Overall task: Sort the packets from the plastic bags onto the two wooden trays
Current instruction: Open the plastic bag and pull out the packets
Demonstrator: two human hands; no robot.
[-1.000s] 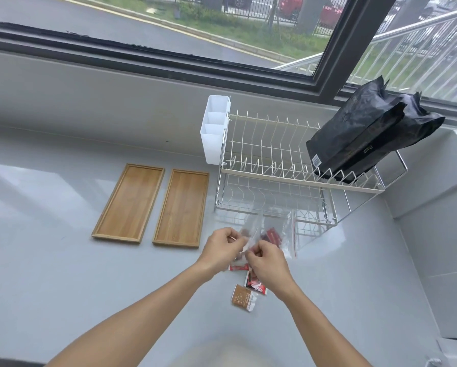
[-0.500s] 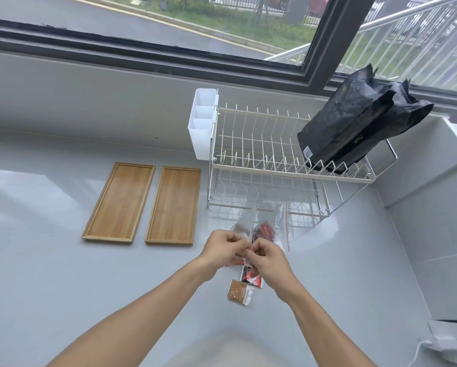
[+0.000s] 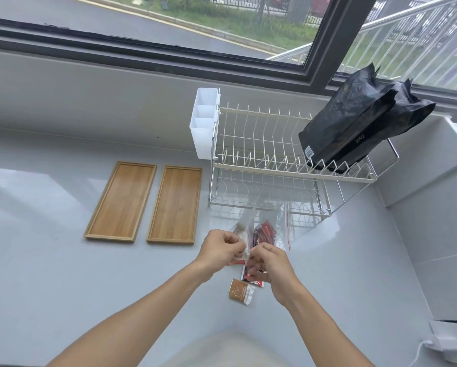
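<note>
Head view. Both hands meet over the pale grey surface [image 3: 63,274], just in front of a two-tier wire dish rack [image 3: 280,170]. The left hand [image 3: 220,247] has its fingers curled into a closed grip on the near edge of a clear plastic bag [image 3: 244,223]; the right hand [image 3: 271,263] is likewise closed, pinching the same bag edge just beside the left, so the two sets of fingertips almost touch. A second clear plastic bag [image 3: 271,229], holding red packets [image 3: 264,230], lies directly behind the hands, its red zip strip toward the right. On the surface beneath the hands lies a loose red-and-white packet [image 3: 252,280], partly hidden by the right hand; touching its near-left corner lies a brown packet [image 3: 240,292]. The two wooden trays [image 3: 121,201] [image 3: 175,205] lie side by side, close but apart, to the left of the rack and hold nothing. A white compartmented holder [image 3: 205,123] hangs on the rack's left end; black bags [image 3: 360,120] lean in its upper tier at the right.
</note>
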